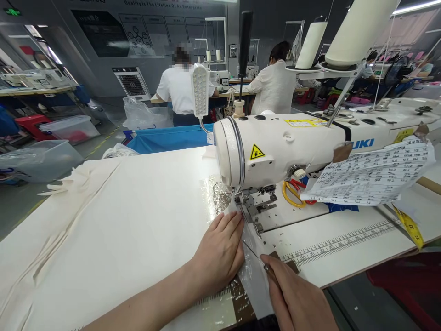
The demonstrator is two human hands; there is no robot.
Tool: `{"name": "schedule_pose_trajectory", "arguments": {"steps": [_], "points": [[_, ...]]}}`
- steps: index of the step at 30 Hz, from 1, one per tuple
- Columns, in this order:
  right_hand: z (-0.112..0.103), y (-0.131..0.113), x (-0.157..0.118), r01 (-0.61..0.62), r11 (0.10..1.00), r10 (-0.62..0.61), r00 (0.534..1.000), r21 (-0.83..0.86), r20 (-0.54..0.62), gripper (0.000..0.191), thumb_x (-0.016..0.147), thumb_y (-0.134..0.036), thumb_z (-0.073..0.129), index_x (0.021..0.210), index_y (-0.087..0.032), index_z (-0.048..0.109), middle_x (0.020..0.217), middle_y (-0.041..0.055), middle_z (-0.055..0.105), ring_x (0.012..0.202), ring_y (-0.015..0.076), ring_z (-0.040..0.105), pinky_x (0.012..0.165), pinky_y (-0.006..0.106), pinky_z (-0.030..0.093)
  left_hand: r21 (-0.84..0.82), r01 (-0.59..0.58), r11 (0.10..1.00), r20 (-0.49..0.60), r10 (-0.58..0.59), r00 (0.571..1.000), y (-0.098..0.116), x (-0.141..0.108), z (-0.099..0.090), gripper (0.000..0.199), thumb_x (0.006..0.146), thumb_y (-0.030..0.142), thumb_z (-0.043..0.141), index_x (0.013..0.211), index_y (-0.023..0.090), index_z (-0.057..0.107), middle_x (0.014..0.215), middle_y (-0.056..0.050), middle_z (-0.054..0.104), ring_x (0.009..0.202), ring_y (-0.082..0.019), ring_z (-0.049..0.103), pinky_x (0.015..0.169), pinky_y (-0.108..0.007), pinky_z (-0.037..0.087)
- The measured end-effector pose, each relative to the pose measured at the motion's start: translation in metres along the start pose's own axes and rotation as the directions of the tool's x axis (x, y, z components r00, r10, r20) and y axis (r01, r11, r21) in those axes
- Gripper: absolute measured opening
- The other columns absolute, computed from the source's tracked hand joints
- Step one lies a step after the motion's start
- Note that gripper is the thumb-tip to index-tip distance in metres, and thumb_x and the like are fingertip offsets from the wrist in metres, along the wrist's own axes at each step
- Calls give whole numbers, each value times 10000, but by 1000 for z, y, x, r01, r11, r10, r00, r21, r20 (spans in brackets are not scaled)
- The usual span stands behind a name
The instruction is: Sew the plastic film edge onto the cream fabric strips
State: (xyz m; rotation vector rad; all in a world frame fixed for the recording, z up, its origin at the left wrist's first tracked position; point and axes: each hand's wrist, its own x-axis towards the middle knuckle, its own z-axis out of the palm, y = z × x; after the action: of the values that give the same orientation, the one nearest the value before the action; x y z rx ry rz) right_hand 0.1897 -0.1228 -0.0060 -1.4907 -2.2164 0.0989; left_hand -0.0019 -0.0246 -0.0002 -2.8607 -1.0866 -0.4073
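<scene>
A white sewing machine (272, 142) stands before me, its presser foot area (241, 200) down at the work. My left hand (220, 248) lies flat, fingers stretched out together, on the edge of a thin white fabric strip (257, 289) just in front of the foot. In my right hand (296, 294) is an awl (254, 251), a thin metal shaft whose tip points at the fabric beside my left fingers. Part of the fabric and most of the awl's handle are hidden by my hands.
White fabric pieces (82, 197) lie along the table's left side. Scissors with yellow and red handles (292, 195), a handwritten paper (368, 174) and a tape measure (409, 227) are at the right. Thread cones (312, 43) stand above. Two people (181, 87) sit beyond a blue cloth bin (168, 138).
</scene>
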Motion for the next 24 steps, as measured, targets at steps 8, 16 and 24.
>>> {"name": "schedule_pose_trajectory", "arguments": {"steps": [8,16,24], "points": [[6,-2,14,-11,1000,10,999,-19,-38,343,944,-106,349,1264,-167,456,1023,71,737,771,187,736,568,277,574,-6,3,1000,-21,-4,1000,-7,4,1,470,955,253,378,1370,54,470,1414,-159,505,1329,-293,432,1136,-473,309],[16,-5,30,-54,998,52,992,-14,-117,310,946,-128,332,1199,-159,509,982,89,754,719,214,743,519,311,579,-38,77,996,-41,-78,996,-15,14,-2,407,922,190,432,1308,90,511,1240,-161,550,1195,-299,482,1039,-478,413],[25,-11,30,-143,971,168,979,191,-120,298,981,-222,339,1215,-184,520,979,93,769,830,230,754,618,305,615,89,58,994,-49,-53,997,-32,18,0,374,913,83,415,1259,112,553,1285,-133,573,1274,-302,446,1093,-493,336]]}}
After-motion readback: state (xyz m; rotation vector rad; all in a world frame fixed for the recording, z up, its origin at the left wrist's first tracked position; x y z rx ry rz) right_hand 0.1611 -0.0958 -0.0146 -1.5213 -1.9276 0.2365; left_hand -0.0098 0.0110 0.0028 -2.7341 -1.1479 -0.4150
